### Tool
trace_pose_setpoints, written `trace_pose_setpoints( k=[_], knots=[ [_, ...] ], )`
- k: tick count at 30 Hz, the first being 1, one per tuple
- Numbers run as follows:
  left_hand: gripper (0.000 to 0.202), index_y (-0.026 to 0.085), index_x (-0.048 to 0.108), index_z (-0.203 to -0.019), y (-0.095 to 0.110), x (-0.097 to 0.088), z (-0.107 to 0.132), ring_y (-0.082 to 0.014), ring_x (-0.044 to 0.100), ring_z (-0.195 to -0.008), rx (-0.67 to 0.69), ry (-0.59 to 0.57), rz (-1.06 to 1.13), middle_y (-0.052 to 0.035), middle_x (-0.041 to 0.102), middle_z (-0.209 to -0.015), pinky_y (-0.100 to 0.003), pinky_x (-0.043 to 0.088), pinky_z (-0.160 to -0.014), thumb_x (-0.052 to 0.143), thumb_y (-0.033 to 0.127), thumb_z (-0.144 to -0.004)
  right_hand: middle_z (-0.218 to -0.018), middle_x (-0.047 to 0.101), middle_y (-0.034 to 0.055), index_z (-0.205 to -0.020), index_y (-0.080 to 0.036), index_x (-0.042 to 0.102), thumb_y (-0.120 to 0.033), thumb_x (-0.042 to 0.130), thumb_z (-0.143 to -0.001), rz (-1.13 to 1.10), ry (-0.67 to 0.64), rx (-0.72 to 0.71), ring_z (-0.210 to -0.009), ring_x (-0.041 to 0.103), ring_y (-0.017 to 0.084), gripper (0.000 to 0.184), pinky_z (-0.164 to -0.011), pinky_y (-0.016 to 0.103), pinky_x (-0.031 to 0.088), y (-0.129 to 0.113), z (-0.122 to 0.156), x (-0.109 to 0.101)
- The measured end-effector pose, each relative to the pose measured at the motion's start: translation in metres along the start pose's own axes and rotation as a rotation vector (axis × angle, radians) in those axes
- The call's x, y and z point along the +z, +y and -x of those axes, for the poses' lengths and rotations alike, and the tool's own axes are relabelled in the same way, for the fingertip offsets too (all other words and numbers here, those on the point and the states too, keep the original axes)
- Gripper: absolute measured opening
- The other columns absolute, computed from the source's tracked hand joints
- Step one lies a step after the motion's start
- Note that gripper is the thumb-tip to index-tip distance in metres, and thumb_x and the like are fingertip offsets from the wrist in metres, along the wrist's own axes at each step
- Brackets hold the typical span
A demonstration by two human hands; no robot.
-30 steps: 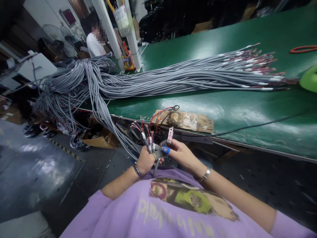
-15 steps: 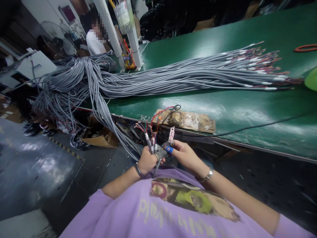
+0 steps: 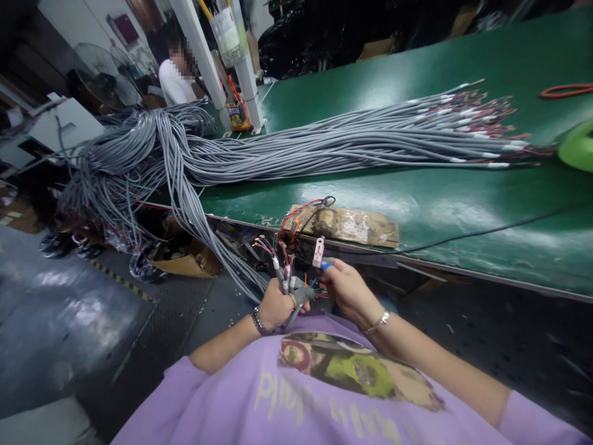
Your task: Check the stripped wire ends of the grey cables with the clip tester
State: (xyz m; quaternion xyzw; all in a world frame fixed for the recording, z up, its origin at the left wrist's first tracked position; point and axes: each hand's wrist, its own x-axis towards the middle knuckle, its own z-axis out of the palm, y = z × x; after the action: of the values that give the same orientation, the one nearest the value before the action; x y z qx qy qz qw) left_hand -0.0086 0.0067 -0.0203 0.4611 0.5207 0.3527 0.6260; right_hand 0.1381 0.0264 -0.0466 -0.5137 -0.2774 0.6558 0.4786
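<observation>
My left hand is closed round a small bunch of grey cable ends whose stripped coloured wires stick upward. My right hand is closed in a pinch on a small pink tool that points up, with a blue finger cover on one fingertip. Both hands sit close together just below the near edge of the green table, above my purple shirt. One grey cable end lies between the two hands, its coloured wires fanned toward my right hand.
A long thick bundle of grey cables crosses the green table and spills over its left end toward the floor. A taped cardboard pad with red and black wires lies at the table edge. A person in white sits far left. A green object is at the right.
My right hand has drawn slightly away from the left, and coloured wires of one cable end now show fanned out between the hands. The left hand stays closed on its bunch.
</observation>
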Motion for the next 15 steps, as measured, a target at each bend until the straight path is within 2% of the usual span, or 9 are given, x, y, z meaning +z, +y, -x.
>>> trace_pose_setpoints(
  k=[1,3,6,11,15],
  knots=[
    [0.043,0.016,0.058,-0.049,-0.001,-0.001,-0.001,-0.01,0.05,-0.04,0.003,0.013,0.014,-0.0019,0.058,-0.044,-0.022,0.041,-0.043,0.077,0.053,-0.059,-0.054,0.05,-0.006,-0.068,-0.021,0.053,-0.049,0.074,-0.06,-0.037,-0.022,0.007,-0.047,0.044,0.009,0.036,-0.048,0.024,0.038,-0.001,0.0,-0.002],
    [0.043,0.016,0.059,-0.05,-0.003,-0.001,-0.002,-0.0099,0.049,-0.039,-0.008,0.044,0.046,-0.0016,0.058,-0.044,-0.022,0.041,-0.043,0.078,0.055,-0.057,-0.061,0.056,-0.0027,-0.069,-0.02,0.056,-0.052,0.075,-0.059,-0.084,-0.146,0.056,-0.054,0.049,0.011,0.039,-0.052,0.025,0.042,-0.007,0.005,-0.005],
    [0.043,0.016,0.059,-0.052,-0.003,-0.001,-0.004,-0.0098,0.049,-0.038,-0.037,0.075,0.074,-0.0013,0.058,-0.044,-0.022,0.041,-0.042,0.08,0.053,-0.054,-0.066,0.06,-0.0004,-0.074,-0.019,0.06,-0.055,0.076,-0.059,-0.054,-0.307,0.091,-0.058,0.052,0.012,0.041,-0.056,0.026,0.043,-0.016,0.016,-0.002],
    [0.043,0.016,0.057,-0.047,0.002,0.002,-0.003,-0.0104,0.049,-0.038,-0.048,0.065,0.034,-0.0009,0.056,-0.041,-0.023,0.041,-0.042,0.081,0.052,-0.052,-0.062,0.061,-0.0019,-0.073,-0.019,0.059,-0.051,0.079,-0.057,0.204,-0.331,-0.051,-0.057,0.053,0.013,0.04,-0.057,0.027,0.042,-0.02,0.015,0.005],
    [0.044,0.016,0.057,-0.044,0.002,0.002,-0.002,-0.0109,0.05,-0.039,-0.036,0.036,-0.024,-0.0015,0.055,-0.041,-0.022,0.041,-0.042,0.079,0.053,-0.055,-0.058,0.06,-0.0025,-0.067,-0.02,0.054,-0.051,0.077,-0.059,0.262,-0.333,-0.056,-0.054,0.054,0.014,0.039,-0.055,0.028,0.043,-0.019,0.01,0.007]
  ],
)
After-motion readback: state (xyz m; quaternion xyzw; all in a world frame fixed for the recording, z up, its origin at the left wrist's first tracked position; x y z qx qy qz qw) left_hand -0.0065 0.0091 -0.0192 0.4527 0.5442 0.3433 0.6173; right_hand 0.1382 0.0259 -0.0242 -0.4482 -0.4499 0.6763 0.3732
